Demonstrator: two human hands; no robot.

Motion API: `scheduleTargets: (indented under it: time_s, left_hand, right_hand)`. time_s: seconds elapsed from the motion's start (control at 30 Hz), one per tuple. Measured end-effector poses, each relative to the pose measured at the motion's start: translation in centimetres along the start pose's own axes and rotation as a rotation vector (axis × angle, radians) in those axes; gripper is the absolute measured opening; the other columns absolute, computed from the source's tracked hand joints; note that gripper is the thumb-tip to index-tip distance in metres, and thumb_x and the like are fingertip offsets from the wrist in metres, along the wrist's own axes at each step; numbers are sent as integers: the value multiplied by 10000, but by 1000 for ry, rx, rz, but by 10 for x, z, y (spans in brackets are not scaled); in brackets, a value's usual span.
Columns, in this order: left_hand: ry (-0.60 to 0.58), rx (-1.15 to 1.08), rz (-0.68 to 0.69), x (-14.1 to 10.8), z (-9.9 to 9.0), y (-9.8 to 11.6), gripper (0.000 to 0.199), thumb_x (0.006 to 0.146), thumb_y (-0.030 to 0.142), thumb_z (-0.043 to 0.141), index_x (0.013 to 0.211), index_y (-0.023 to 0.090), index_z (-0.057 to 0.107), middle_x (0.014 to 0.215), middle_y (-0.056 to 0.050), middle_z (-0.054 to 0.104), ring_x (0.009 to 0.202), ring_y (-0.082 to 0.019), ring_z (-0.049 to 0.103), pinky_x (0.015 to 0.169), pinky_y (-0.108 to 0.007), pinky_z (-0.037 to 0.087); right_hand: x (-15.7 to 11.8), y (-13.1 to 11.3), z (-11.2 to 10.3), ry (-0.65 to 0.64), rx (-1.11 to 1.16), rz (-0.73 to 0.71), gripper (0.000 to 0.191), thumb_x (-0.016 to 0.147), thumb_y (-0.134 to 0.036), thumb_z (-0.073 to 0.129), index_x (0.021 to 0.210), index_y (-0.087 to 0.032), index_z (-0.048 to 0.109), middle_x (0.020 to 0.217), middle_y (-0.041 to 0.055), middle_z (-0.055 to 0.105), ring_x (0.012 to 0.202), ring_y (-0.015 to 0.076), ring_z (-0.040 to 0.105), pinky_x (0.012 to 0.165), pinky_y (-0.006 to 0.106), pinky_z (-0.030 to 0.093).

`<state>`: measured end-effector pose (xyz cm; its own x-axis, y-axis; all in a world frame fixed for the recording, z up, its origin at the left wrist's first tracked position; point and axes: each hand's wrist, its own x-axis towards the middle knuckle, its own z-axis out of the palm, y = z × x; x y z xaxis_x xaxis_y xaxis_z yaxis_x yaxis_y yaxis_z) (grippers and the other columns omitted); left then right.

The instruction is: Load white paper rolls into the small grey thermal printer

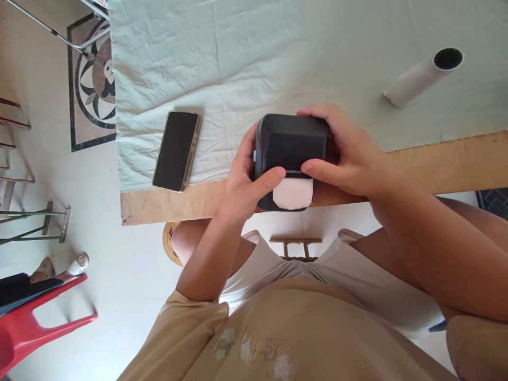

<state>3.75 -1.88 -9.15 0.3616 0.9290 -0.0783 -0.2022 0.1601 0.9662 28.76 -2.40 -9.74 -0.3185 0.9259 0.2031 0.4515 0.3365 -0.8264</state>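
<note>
A black box-shaped device with rounded corners and small pale lettering is held over the table's near edge. A white paper-like piece shows at its lower front. My left hand wraps round the device's left side, thumb on its front near the lettering. On the other side my right hand grips it, with fingers at the top right corner and behind, and the thumb on the front. The device's underside is hidden.
A dark phone lies left of the hands on the cloth-covered table. At the right stands a white tube. On the floor at left are a red chair and a person's foot.
</note>
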Motion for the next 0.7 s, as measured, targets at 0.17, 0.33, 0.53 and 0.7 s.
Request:
scheduleTargets:
  time_s: [0.17, 0.33, 0.53, 0.7]
  left_hand:
    - [25, -19, -6, 1, 3, -3, 751, 805, 645, 995, 1453, 355, 751, 1284, -67, 838, 1310, -458, 773, 971, -495, 692]
    - [-6, -40, 2, 2, 5, 2, 573, 901, 715, 895, 1335, 353, 801, 1368, -61, 818, 1421, -430, 718, 1078, -503, 667]
    - [70, -134, 100, 10, 5, -12, 584, 991, 832, 704, 1311, 356, 816, 1227, -56, 847, 1688, -402, 486, 1297, -492, 563]
    - [13, -150, 72, 10, 7, -6, 542, 974, 790, 744, 1236, 323, 826, 1141, -80, 821, 1616, -414, 525, 1262, -474, 564]
  right_hand:
    - [1, -4, 2, 33, -34, 68, 803, 974, -625, 774, 1659, -256, 574, 1398, 111, 754, 1014, 217, 730, 794, 344, 644]
    - [1, -10, 1, 26, 79, 60, 763, 985, -548, 777, 1640, -216, 575, 1508, 143, 720, 992, 189, 733, 797, 332, 653]
    - [-3, -4, 4, 87, 235, 7, 641, 1043, -587, 697, 1604, -309, 562, 1583, 94, 686, 827, 123, 676, 722, 301, 623]
    - [-4, -4, 0, 6, 217, 4, 766, 1007, -570, 775, 1676, -312, 503, 1501, 111, 714, 931, 157, 717, 733, 293, 619]
